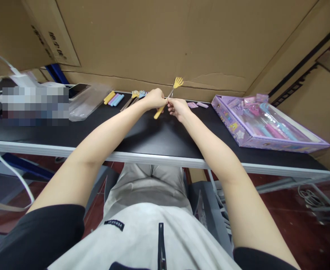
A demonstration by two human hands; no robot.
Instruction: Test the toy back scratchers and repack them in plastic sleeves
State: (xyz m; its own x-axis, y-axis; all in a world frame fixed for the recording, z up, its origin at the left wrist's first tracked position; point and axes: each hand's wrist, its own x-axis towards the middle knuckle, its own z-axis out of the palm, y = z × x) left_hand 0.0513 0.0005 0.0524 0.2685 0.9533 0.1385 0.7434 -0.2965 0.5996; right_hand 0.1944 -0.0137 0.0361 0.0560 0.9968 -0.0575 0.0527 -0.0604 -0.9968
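Observation:
A yellow back scratcher with a claw-shaped head, a thin metal rod and a yellow handle slants between my two hands above the black table. My left hand is closed around its middle, and the handle end sticks out below. My right hand pinches at the rod from the other side, fingers curled. The two hands' fingertips meet there, so the exact grip is partly hidden. Just behind my left hand lie more back scratchers with yellow, blue and purple claw heads. Small purple paper cards lie right of my right hand.
Yellow, purple and blue handle-like tubes sit left of the hands, beside a clear plastic bag and a phone. On the right stands a purple display box of packaged items. A cardboard wall closes off the back.

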